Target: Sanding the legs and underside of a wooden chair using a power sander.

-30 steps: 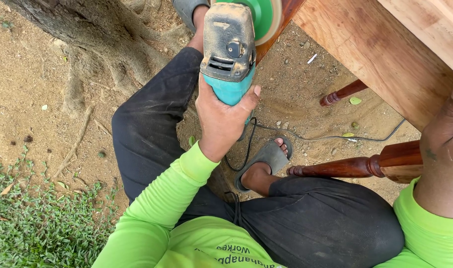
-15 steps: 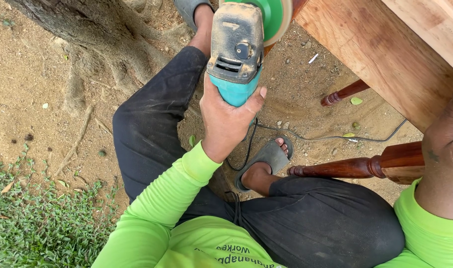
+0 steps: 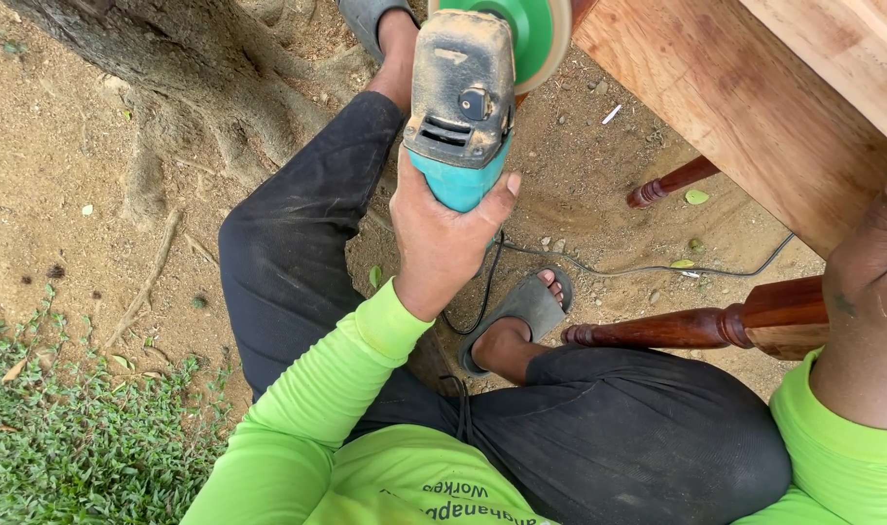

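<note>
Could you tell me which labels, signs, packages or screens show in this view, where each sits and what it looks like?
Printed lettering: dark, curved line on the chest of the bright green shirt, bottom centre, seen upside down.
Sticker: small pale patch, dust-covered, on top of the grey and teal grinder held in the left hand.
No packages, signs or screens in view.

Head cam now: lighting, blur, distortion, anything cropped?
Head view: soft, even daylight, no hard shadows or glare; sharp overall, no clear motion blur on the grinder or left hand; slight wide-angle stretch at the edges; right hand and wooden furniture cut by the frame.
</note>
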